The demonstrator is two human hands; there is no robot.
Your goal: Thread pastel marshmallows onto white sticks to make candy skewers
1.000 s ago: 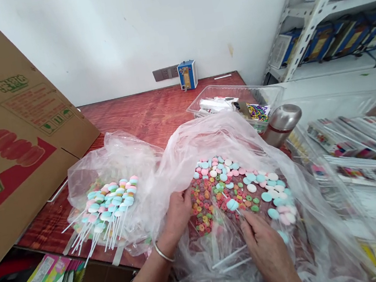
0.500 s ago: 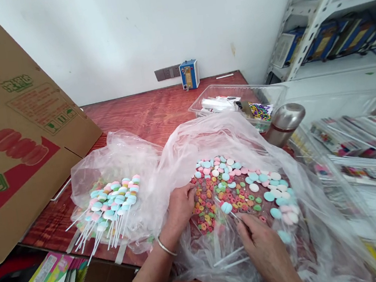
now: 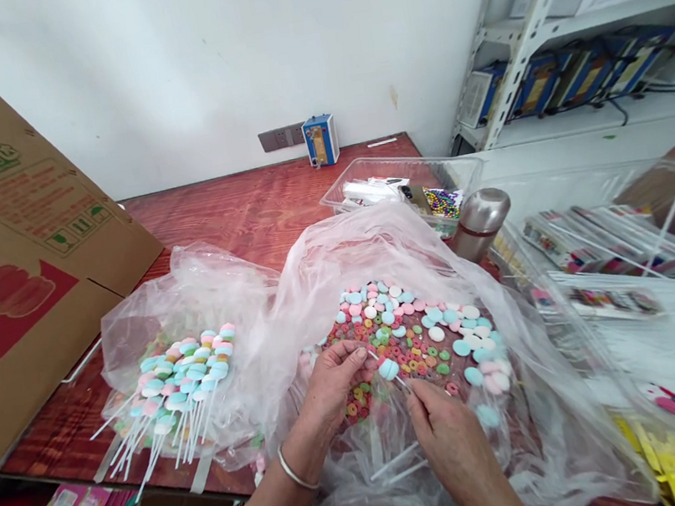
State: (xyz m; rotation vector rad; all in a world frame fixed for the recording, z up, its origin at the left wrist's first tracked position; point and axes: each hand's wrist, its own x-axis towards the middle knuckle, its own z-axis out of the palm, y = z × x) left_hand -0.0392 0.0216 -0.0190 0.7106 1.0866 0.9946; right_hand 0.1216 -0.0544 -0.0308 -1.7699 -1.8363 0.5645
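A white lollipop stick is pinched in my right hand (image 3: 452,426), its upper end angled up and left. Threaded near its top is a light-blue candy (image 3: 388,370). My left hand (image 3: 339,380) is closed in a pinch at the stick's tip, on a small reddish cereal ring (image 3: 380,360) partly hidden by the fingers. Under both hands, loose coloured cereal rings (image 3: 412,352) lie on an opened clear plastic bag (image 3: 310,282). Pink, blue and white candy discs (image 3: 474,342) spread along the right and far side. A couple of bare sticks (image 3: 397,462) rest near my right wrist.
Finished candy skewers (image 3: 184,377) pile on another plastic bag at left, beside a large cardboard box (image 3: 40,213). A steel flask (image 3: 482,223) and clear tray (image 3: 341,193) stand behind. At right, a clear bin (image 3: 601,366) holds many white sticks.
My left hand has moved from the cereal rings to the tip of the stick. The right hand keeps its hold on the stick. The whole view has shifted rightward.
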